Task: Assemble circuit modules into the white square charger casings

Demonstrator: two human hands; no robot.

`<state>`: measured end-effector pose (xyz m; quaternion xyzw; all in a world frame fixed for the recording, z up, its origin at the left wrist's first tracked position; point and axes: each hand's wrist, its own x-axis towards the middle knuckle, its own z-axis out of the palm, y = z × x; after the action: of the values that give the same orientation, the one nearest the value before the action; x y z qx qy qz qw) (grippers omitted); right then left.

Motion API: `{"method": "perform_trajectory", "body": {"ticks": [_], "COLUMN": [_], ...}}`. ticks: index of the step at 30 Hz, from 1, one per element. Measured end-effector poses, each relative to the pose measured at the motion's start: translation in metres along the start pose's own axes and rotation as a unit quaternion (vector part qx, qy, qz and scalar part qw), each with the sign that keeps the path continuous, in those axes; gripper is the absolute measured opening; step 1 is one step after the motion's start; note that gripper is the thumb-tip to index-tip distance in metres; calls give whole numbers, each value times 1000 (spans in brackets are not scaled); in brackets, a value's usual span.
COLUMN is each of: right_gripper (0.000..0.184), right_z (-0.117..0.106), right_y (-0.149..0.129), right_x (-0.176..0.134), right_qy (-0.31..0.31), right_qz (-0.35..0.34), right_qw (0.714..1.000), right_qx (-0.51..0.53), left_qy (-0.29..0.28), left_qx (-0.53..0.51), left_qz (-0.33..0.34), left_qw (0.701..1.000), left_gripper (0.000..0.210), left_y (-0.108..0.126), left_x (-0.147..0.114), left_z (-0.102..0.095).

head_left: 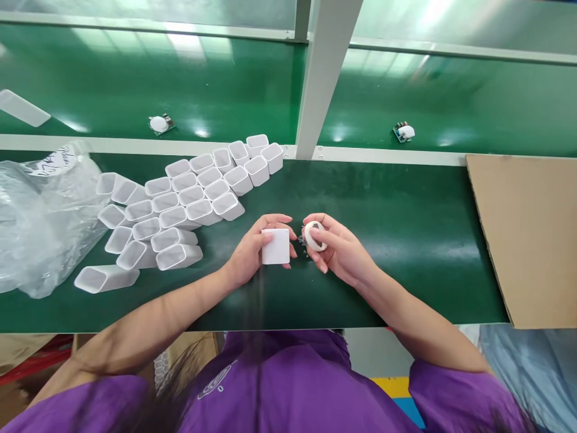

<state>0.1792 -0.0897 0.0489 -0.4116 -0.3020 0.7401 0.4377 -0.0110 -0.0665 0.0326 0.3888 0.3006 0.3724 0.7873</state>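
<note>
In the head view, my left hand (247, 249) is closed on a white square-faced housing (275, 246), with the thumb across its upper left side. Close by, my right hand (345, 249) pinches a white ring-shaped part (315, 236) between thumb and fingers; its dark opening shows. The two pieces are apart, with a small gap between them. A little pile of tiny metal bits, possibly screws (302, 240), lies on the green table (406, 240) behind my right fingertips. What the inside of the square housing looks like is hidden.
Several white open-ended rectangular tubes (178, 257) stand in rows at the left. Beyond them lies a clear plastic bag (49, 222). A cardboard sheet (527, 240) covers the right end. Two small circuit boards with white domes (159, 124) rest behind the white upright post (324, 72).
</note>
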Motion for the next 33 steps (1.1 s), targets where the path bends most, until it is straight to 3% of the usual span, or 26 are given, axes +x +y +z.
{"method": "perform_trajectory", "body": {"ticks": [5, 11, 15, 26, 29, 33], "right_gripper": [34, 15, 12, 12, 11, 12], "right_z": [8, 9, 12, 12, 14, 17], "right_y": [11, 23, 25, 27, 27, 27], "right_x": [-10, -15, -15, -15, -16, -16], "right_qy": [17, 83, 90, 96, 87, 70], "right_qz": [-148, -316, -363, -360, -370, -390], "right_qw": [975, 857, 815, 807, 806, 798], "right_qx": [-168, -397, -443, -458, -453, -454], "left_qy": [-27, -32, -22, -44, -45, -45], "left_qx": [89, 219, 234, 265, 301, 360], "left_qz": [31, 25, 27, 60, 125, 254], "left_qw": [995, 975, 972, 961, 944, 897], "left_gripper": [33, 32, 31, 29, 22, 14], "left_y": [-8, -14, -13, -17, -21, -24], "left_x": [-7, -14, -14, -14, -15, -13], "left_z": [-4, -9, -4, -8, -9, -8]}}
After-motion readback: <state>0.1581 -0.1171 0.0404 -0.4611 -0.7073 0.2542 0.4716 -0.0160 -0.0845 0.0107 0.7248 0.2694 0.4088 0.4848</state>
